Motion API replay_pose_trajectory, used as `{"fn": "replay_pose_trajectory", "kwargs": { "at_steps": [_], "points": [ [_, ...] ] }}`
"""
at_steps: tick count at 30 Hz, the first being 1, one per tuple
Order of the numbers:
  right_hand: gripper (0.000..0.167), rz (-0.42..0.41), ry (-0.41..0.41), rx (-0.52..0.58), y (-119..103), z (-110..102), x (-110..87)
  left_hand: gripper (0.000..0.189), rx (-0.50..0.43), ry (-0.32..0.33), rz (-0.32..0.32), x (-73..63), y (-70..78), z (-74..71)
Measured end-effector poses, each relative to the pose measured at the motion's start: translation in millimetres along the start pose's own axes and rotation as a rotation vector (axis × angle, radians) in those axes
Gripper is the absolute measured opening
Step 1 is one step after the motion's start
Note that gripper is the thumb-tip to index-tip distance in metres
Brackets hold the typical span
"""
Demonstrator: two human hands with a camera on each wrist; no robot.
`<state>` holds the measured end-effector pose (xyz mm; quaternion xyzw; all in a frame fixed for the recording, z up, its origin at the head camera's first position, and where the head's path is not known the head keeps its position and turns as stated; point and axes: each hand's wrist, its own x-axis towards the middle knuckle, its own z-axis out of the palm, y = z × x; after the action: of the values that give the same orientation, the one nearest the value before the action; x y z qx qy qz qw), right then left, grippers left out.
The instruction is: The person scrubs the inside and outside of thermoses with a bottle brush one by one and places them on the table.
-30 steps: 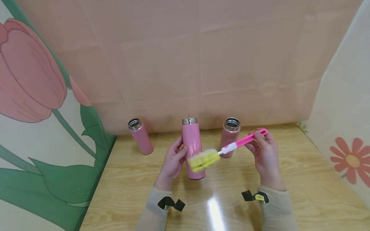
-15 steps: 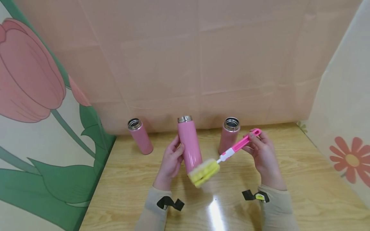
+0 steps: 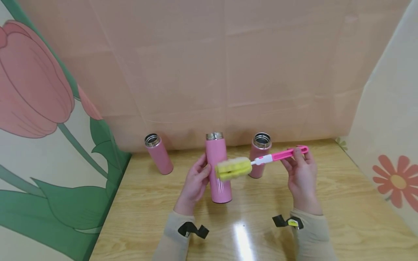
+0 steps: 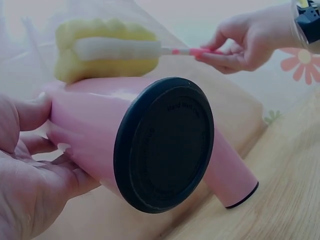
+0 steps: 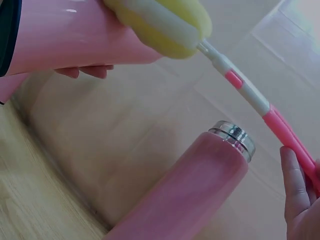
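The left hand [image 3: 194, 181] is curled part way round a tall, shiny pink bottle with a silver metal neck [image 3: 217, 150], with the thumb on one side and the fingers tucked under it. This bottle is up off the table and tilted, so its neck points away past the fingers and its round black bottom [image 4: 165, 145] faces back toward the wrist. The right hand [image 3: 302, 177] pinches a long brush with a pink and white plastic handle [image 3: 284, 155], thumb and fingers nearly closed on the pink part close to its end. From that pinch the brush reaches across to the left hand, and its fat yellow and white sponge head [image 3: 233, 168] lies against the side of the held bottle, just beside the left thumb. A second pink bottle with an open silver top [image 3: 160, 156] stands a bit away, to the left of the left hand and farther back. A third pink bottle, also open and silver at the top [image 3: 259, 153], stands between the two hands, behind the brush. Under both hands is a shiny, light brown wood table [image 3: 147, 217].
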<state>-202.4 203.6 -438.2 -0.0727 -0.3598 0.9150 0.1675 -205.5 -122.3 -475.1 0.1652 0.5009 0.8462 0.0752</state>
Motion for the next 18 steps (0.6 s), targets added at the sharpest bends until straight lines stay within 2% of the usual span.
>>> {"fn": "replay_pose_trajectory", "kwargs": {
  "at_steps": [11, 15, 18],
  "points": [
    [0.024, -0.050, 0.108, 0.077, 0.4, 6.3, -2.3, 0.067, 0.038, -0.057, -0.001, -2.6, 0.3, 2.7],
    [0.023, -0.070, 0.112, 0.080, 0.9, 6.6, -3.4, 0.075, 0.034, -0.087, 0.017, -2.5, -0.9, 4.0],
    [0.027, -0.087, 0.113, 0.086, 1.2, 7.0, -3.9, 0.080, 0.060, -0.076, 0.015, -2.3, -1.7, 4.8]
  ]
}}
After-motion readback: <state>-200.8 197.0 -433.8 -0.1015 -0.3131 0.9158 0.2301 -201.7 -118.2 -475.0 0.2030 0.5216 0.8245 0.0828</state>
